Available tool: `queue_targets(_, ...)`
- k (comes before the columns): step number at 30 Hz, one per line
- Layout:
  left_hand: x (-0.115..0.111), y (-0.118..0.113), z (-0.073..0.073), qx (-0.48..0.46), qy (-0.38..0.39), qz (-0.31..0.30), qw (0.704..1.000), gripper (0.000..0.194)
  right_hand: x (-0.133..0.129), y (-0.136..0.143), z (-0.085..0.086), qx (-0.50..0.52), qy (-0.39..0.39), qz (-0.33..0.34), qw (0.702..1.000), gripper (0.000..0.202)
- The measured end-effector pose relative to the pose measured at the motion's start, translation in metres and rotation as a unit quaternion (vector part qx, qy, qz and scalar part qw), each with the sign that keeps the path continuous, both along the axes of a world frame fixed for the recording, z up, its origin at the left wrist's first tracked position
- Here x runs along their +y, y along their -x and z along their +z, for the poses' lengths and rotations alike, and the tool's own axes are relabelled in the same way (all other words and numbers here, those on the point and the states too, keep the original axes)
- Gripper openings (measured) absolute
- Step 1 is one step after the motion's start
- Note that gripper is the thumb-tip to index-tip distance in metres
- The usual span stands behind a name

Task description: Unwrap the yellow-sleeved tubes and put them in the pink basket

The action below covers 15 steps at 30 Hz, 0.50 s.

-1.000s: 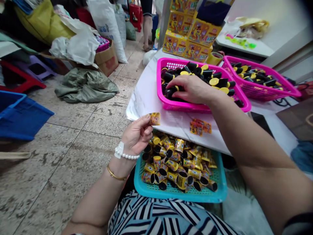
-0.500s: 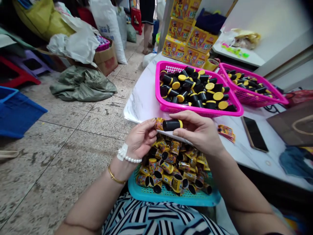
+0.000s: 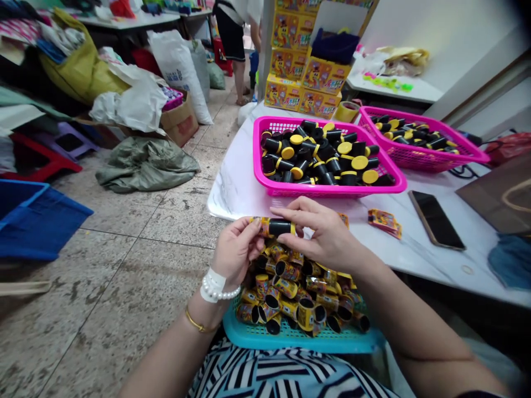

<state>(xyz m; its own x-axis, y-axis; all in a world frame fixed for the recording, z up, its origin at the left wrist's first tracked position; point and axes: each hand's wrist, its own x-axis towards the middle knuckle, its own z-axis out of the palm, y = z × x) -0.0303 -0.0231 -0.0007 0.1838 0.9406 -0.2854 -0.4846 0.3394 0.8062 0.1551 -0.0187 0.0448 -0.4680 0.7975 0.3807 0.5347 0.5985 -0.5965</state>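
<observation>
1. Just in front of the near magenta basket (image 3: 332,191), a black yellow-capped tube (image 3: 280,227) is being held level; its uncapped end is being hidden by a printed wrapper (image 3: 262,226), and how far inside it reaches cannot be told.
2. Part of the wrapper is being covered by the left hand (image 3: 234,251); it is being pinched there, thumb on top, lower fingers curled.
3. The tube's capped end is being clamped by the right hand (image 3: 321,235), thumb below, fingers stretched above; a printed piece (image 3: 344,219) is being mostly hidden behind them.
4. Below the magenta basket's near side, many wrapped tubes (image 3: 286,287) are being held in a teal basket (image 3: 298,345), its far rim being hidden.
5. Behind the magenta basket, stacked yellow boxes (image 3: 305,91) are being cut off by the view's upper edge.
</observation>
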Motion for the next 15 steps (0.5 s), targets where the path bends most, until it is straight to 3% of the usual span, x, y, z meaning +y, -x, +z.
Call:
queue_targets(3, -0.006, 0.001, 0.000, 0.020, -0.018, 0.013, 1.000, 0.029, -0.002, 0.001, -0.010, 0.012, -0.022, -0.017, 1.000, 0.047)
queue_targets(7, -0.014, 0.001, 0.004, 0.057, -0.046, 0.004, 0.997, 0.030, -0.010, -0.001, -0.014, 0.020, -0.004, 0.010, 1.000, 0.048)
queue_targets(12, -0.016, -0.001, 0.010, 0.017, 0.005, -0.005, 1.000, 0.031, -0.021, -0.011, -0.012, 0.051, 0.040, -0.010, 0.998, 0.055)
queue_targets(15, -0.016, -0.005, 0.012, 0.004, 0.018, -0.020, 1.000, 0.031, -0.023, -0.015, -0.016, 0.065, 0.027, -0.049, 0.996, 0.047)
